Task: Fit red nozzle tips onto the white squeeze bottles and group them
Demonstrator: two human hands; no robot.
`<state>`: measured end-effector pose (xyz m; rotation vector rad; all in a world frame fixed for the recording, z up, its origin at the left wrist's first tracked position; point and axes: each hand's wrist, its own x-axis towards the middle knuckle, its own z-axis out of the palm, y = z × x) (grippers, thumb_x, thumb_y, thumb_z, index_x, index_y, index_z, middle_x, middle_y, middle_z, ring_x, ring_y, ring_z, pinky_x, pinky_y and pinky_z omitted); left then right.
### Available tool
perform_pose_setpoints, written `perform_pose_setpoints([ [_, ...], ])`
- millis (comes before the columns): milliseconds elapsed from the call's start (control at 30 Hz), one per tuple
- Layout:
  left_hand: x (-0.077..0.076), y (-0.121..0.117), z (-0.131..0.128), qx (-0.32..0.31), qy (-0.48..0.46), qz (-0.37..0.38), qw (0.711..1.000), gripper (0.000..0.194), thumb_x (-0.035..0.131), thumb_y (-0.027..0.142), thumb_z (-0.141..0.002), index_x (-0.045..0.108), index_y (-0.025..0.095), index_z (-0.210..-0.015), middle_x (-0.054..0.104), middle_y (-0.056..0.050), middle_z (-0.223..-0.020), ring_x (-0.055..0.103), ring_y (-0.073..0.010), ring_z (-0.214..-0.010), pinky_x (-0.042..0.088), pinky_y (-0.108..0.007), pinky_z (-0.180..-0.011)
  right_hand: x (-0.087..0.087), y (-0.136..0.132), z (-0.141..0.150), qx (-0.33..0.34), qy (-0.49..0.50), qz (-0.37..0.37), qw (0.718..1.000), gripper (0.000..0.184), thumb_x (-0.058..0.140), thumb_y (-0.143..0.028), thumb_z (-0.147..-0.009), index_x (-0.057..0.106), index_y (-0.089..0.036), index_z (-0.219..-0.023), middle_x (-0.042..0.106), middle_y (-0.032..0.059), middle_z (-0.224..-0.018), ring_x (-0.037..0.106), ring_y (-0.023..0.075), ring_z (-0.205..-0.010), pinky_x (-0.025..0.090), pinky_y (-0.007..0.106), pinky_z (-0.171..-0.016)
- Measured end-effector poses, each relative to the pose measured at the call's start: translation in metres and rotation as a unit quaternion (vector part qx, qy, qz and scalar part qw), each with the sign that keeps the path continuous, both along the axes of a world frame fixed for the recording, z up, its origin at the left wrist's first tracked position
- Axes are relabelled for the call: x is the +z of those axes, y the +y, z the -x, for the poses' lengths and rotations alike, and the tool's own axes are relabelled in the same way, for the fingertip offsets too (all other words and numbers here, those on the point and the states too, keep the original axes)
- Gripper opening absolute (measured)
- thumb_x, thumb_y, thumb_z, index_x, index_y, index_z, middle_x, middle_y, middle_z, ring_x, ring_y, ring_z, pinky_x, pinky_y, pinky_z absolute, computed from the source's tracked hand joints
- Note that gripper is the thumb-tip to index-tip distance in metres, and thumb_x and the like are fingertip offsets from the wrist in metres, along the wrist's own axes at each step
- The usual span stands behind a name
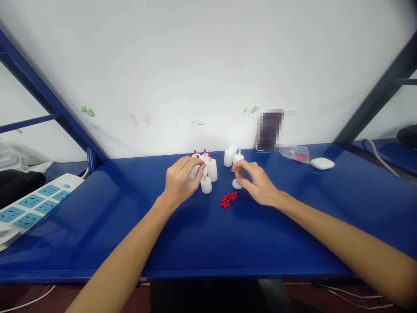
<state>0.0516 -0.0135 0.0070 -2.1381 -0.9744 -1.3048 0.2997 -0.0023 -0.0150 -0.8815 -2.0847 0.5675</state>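
My left hand (183, 181) is closed in a pinch, thumb and fingertips together among a group of small white bottles. What the pinch holds, if anything, is too small to make out. Several bottles in that group, such as the white bottle (212, 170) beside my fingertips, have red caps on narrow tips. Just below the pinch, a shorter white bottle (206, 185) stands upright. My right hand (257, 183) curls its thumb and fingers around a white bottle (237, 184); only its lower part shows. Between my hands lie several small red caps (229, 198) in a cluster.
More white bottles (228, 157) stand uncapped behind my right hand. To the right are a clear bag (295, 154) with red pieces and a white rounded object (322, 163). A blurred dark panel (270, 130) leans on the wall. A power strip (39, 204) lies left of the blue table (182, 243).
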Motion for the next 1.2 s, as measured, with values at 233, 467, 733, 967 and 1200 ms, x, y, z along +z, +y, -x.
perform_pose_setpoints([
  [233,-0.006,0.002,0.000,0.008,0.036,0.024,0.999,0.007,0.057,0.019,-0.090,0.064,0.018,-0.088,0.072,-0.002,-0.081,0.065,-0.0135,-0.070,0.050,-0.025,-0.068,0.015,-0.007,-0.007,0.049,-0.252,0.002,0.966,0.011,0.052,-0.015,-0.080,0.061,-0.022,-0.082,0.049,-0.0030,-0.052,0.046,0.0168,-0.059,0.029,0.029,-0.057],
  [467,-0.004,-0.002,-0.002,0.037,0.058,0.047,0.997,0.008,0.055,0.018,-0.086,0.062,0.017,-0.082,0.069,-0.004,-0.082,0.064,-0.0166,-0.076,0.051,-0.028,-0.071,0.022,-0.010,-0.013,0.082,-0.298,0.040,0.950,0.017,0.057,-0.018,-0.079,0.062,-0.023,-0.095,0.055,-0.0042,-0.054,0.043,0.0128,-0.046,0.025,0.028,-0.048],
  [733,-0.002,-0.011,-0.010,-0.056,0.037,-0.022,0.998,0.007,0.056,0.013,-0.083,0.060,0.018,-0.080,0.057,0.002,-0.063,0.051,-0.0110,-0.056,0.041,-0.025,-0.056,0.025,-0.010,-0.009,0.034,-0.273,-0.040,0.961,0.008,0.052,-0.021,-0.087,0.060,-0.022,-0.089,0.059,-0.0028,-0.062,0.050,0.0125,-0.053,0.031,0.027,-0.055],
  [967,-0.015,-0.031,-0.038,-0.187,0.120,0.025,0.975,0.008,0.055,0.015,-0.084,0.060,0.018,-0.079,0.057,0.004,-0.057,0.048,-0.0090,-0.048,0.037,-0.023,-0.048,0.022,0.000,-0.014,-0.099,-0.326,-0.072,0.937,0.014,0.046,-0.029,-0.093,0.058,-0.022,-0.096,0.068,0.0016,-0.078,0.059,0.0172,-0.066,0.029,0.028,-0.058],
  [1200,-0.022,-0.042,-0.052,-0.234,0.152,0.072,0.957,0.016,0.054,0.021,-0.085,0.062,0.016,-0.072,0.055,0.003,-0.053,0.047,-0.0096,-0.046,0.037,-0.024,-0.047,0.020,0.001,-0.013,-0.110,-0.417,-0.057,0.900,0.026,0.031,-0.033,-0.102,0.054,-0.022,-0.100,0.072,0.0047,-0.088,0.066,0.0208,-0.073,0.024,0.030,-0.055],
])
